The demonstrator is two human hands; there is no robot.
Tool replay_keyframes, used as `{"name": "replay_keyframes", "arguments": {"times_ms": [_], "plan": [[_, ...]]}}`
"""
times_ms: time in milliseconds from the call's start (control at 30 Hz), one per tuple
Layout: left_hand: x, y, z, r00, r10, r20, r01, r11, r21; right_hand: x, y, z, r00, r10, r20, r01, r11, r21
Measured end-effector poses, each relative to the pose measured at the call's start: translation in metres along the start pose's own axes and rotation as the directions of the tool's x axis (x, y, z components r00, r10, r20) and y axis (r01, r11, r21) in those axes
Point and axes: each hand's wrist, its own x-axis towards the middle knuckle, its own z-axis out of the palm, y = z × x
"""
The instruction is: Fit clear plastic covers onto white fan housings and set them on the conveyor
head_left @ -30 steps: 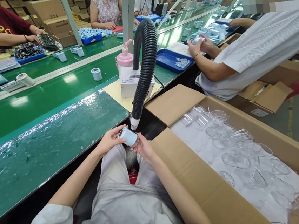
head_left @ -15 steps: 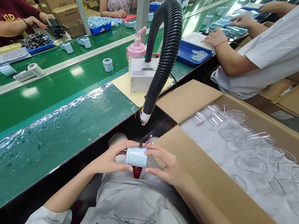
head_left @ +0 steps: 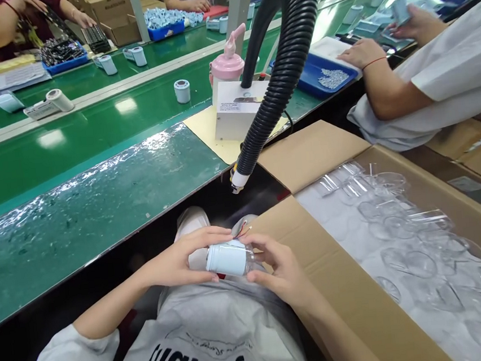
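Above my lap, a light-blue cylindrical housing [head_left: 227,258] lies on its side between my hands. My left hand [head_left: 188,257] is wrapped round its left end, thumb below and fingers above. A clear plastic cup [head_left: 249,257] sits at the housing's right end, and my right hand [head_left: 277,265] grips it between thumb and fingers. Thin red and dark wires with a small white connector [head_left: 243,229] stick out from the top of the housing. How deep the cup goes over the housing cannot be made out.
An open cardboard box [head_left: 337,262] with several clear plastic cups [head_left: 402,227] stands at my right. A black flexible hose [head_left: 277,97] arches down from a white box [head_left: 234,118] on the bench. Beyond is a green conveyor [head_left: 141,116] with blue parts; co-workers' hands are at the far side and right.
The housing and clear cup are turned slightly, and the cup shows more plainly at the right end. My camera view has shifted a little. A co-worker at the right has lifted a blue part.
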Motion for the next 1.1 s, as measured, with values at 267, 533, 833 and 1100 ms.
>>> {"name": "replay_keyframes", "arguments": {"times_ms": [267,533,833,1100], "plan": [[-0.003,0.003,0.003,1.0,-0.016,0.002,0.016,1.0,0.008,0.003,-0.007,0.008,0.988,0.153,-0.008,-0.149,0.97,0.191],[-0.004,0.002,0.005,1.0,-0.004,0.002,0.004,1.0,-0.019,0.007,-0.001,0.016,0.917,0.379,0.128,-0.399,0.842,0.362],[-0.004,0.001,0.007,1.0,-0.003,-0.012,0.002,0.997,-0.072,0.011,0.002,0.023,0.816,0.492,0.302,-0.577,0.689,0.438],[-0.007,0.006,0.011,0.999,-0.025,-0.032,0.023,0.999,-0.043,0.009,0.005,0.021,0.702,0.538,0.467,-0.711,0.569,0.414]]}}
